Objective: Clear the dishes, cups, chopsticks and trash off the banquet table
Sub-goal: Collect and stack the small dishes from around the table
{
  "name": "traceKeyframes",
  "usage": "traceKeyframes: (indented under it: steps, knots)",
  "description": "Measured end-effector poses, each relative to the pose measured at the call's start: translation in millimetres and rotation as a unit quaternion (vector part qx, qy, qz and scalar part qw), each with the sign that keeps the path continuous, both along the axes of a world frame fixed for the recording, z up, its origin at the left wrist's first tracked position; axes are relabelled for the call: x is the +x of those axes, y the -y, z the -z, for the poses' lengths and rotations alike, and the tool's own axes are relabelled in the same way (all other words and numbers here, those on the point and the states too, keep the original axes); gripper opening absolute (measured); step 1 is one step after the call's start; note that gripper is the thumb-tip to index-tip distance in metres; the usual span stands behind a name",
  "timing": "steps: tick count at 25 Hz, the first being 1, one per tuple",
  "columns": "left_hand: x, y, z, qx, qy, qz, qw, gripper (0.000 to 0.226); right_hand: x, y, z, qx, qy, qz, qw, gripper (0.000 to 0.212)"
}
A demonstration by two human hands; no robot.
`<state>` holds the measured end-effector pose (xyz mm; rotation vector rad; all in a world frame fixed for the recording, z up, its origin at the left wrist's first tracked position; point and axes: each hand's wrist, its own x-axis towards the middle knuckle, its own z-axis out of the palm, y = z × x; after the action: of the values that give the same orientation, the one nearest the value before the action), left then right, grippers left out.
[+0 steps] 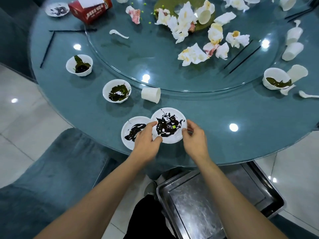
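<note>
Only the red box (90, 9) bears writing, too blurred to read.

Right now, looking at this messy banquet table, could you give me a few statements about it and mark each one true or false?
1. Both hands grip the same plate: left hand, right hand. True.
2. That plate overlaps a second plate on its left. True.
3. The paper cup beyond the plates stands upright. False: it lies on its side.
4. The metal tray sits on the table. False: it is below the table edge, near the person.
5. The crumpled napkins lie on the glass turntable. True.
</note>
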<state>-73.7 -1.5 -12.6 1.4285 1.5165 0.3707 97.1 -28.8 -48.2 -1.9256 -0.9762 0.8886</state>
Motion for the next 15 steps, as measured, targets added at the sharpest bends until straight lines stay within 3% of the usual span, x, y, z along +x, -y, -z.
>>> traceKeyframes:
  steps: [15]
  knots:
    - [-82, 17, 11, -0.006, -0.051, -0.087, 0.995, 0.060, -81, -12, 1, -0.039, 0.028, -0.111, 0.993, 0.036]
